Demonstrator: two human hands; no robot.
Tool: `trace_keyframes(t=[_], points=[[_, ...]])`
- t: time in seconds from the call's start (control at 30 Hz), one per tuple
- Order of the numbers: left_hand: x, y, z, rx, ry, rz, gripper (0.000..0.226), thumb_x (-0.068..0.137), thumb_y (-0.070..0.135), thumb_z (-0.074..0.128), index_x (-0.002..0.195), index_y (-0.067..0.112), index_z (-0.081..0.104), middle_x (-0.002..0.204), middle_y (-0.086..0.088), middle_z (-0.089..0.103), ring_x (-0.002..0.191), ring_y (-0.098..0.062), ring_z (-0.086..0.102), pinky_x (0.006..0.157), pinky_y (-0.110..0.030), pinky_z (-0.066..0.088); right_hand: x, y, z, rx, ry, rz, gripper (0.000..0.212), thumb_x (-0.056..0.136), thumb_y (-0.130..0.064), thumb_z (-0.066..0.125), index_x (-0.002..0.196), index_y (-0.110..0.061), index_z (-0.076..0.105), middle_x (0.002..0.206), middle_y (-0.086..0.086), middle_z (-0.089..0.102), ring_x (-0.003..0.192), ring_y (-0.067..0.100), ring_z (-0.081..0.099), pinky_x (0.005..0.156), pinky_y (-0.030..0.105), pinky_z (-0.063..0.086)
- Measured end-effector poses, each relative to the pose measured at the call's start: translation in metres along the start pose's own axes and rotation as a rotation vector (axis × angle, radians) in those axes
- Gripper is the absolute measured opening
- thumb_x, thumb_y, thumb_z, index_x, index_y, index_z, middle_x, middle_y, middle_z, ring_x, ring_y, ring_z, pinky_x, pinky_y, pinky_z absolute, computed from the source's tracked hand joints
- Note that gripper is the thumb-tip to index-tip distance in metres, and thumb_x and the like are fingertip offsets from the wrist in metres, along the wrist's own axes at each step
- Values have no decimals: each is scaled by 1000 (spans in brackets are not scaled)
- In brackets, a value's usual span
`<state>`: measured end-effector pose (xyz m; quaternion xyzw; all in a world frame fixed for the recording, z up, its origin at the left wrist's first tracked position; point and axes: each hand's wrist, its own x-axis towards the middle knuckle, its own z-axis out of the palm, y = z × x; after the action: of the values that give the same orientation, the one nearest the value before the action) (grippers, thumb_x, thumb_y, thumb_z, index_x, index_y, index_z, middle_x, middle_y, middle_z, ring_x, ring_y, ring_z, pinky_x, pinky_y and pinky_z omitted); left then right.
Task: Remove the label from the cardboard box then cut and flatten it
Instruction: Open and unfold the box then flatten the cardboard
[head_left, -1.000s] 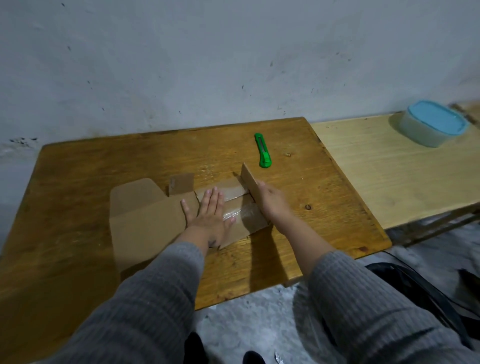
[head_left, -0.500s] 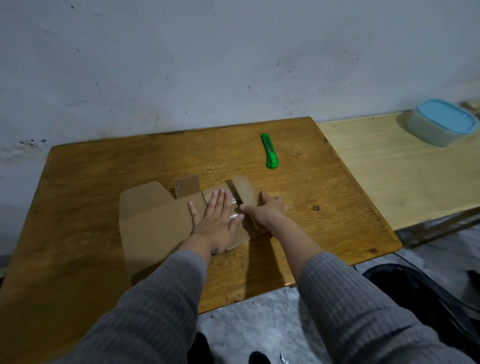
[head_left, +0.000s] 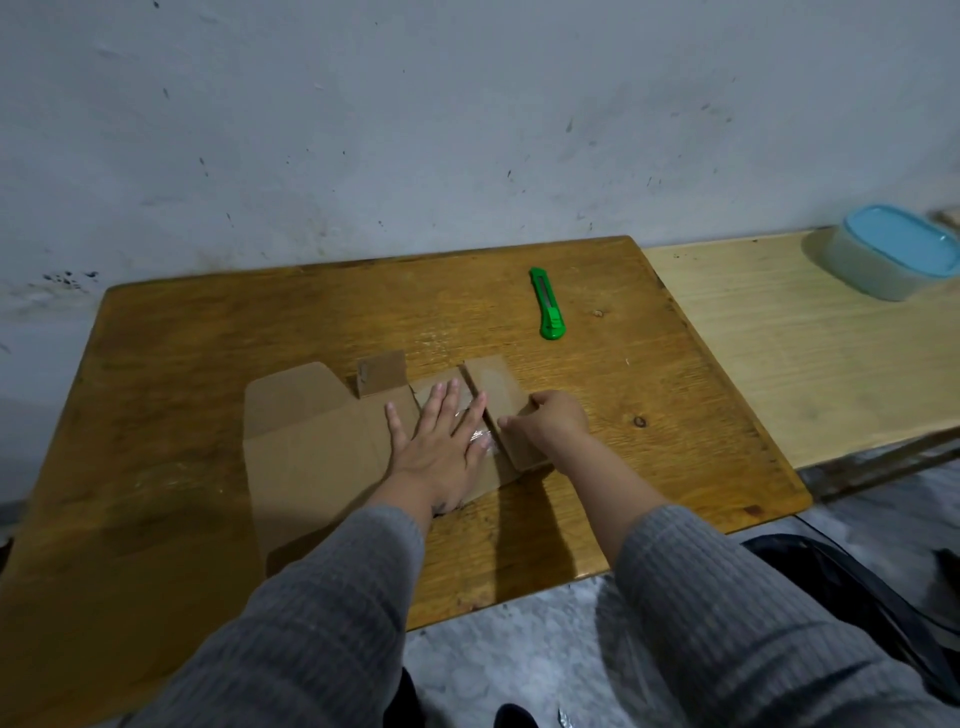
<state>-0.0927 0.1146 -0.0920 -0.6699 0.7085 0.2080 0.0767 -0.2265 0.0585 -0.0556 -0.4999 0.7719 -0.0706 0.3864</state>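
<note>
The cardboard box (head_left: 311, 441) is plain brown, with a glossy clear strip of tape (head_left: 475, 428) across it. The knife (head_left: 546, 304) is bright green with a grey metal strip. The table (head_left: 208, 332) is amber-brown with dark wood grain; the bench (head_left: 779, 343) beside it is pale yellow. The container (head_left: 891, 254) is translucent white under a light blue lid. Both sleeves (head_left: 322, 613) are grey ribbed knit. The wall (head_left: 415, 130) is off-white, speckled with dark marks.

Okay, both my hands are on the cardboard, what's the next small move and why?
Probably press the right end flap down flat with your right hand: your left hand already pins the opened cardboard box on the table, and that flap looks slightly raised.
</note>
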Motion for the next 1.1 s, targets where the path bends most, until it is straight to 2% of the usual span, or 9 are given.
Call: trace_keyframes(t=[0.1,0.23,0.37,0.47,0.57,0.7,0.8,0.93,1.1], points=[[0,1,1,32,-3,-7,59,100,53,6,147,33,-24,152,4,-38,140,-16,-36,103,-67,-22,0,0,2,38,24,54,59,72,-30,82,123,-9,60,123,11,63,112,30,60,86,37,52],[-1,-3,-3,-32,-25,28,62,99,54,5,147,29,-25,151,6,-39,139,-14,-36,107,-66,-20,-4,-9,2,67,41,126,64,66,-29,86,119,-7,58,123,13,61,112,31,59,81,38,53],[-4,-11,-19,-162,-104,69,73,92,69,8,147,33,-23,151,10,-37,139,-10,-34,111,-61,-19,-11,-13,-3,56,2,42,69,70,-23,83,125,-12,43,128,12,53,119,33,52,92,46,51],[-17,-20,-33,-167,-127,123,94,83,80,23,151,29,-17,155,9,-30,144,-11,-24,114,-59,-12,-15,-15,-9,142,35,-29,66,71,-18,82,123,-20,42,130,12,53,120,33,51,92,47,51],[-32,-28,-37,-96,-156,139,111,75,84,39,152,25,-17,157,8,-27,146,-12,-19,114,-63,-8,-20,-20,-13,147,49,-147,81,68,-16,83,132,-37,39,134,7,52,122,31,51,92,46,49],[-38,-36,-44,-38,-184,132,118,73,77,56,153,25,-15,161,6,-18,148,-12,-13,115,-63,-3,-25,-23,-14,112,74,-190,75,69,-17,83,131,-40,48,131,4,56,120,27,53,92,45,51],[-44,-45,-50,-32,-119,74,122,72,68,66,153,23,-13,162,5,-15,148,-14,-11,116,-61,-3,-27,-24,-16,115,53,-196,73,71,-14,81,131,-40,48,132,4,54,120,28,52,89,45,52],[-48,-48,-46,40,21,-62,145,59,74,71,145,20,-33,152,2,-38,143,-21,-29,111,-65,-10,-27,-23,-18,108,31,-233,73,73,-12,79,133,-36,45,135,5,51,122,29,50,90,45,51],[-33,-52,-46,15,35,-203,162,45,79,74,132,19,-48,138,-6,-56,131,-27,-46,104,-68,-19,-25,-26,-14,94,99,-331,72,71,-15,80,130,-38,46,130,4,56,114,28,55,86,43,54]])
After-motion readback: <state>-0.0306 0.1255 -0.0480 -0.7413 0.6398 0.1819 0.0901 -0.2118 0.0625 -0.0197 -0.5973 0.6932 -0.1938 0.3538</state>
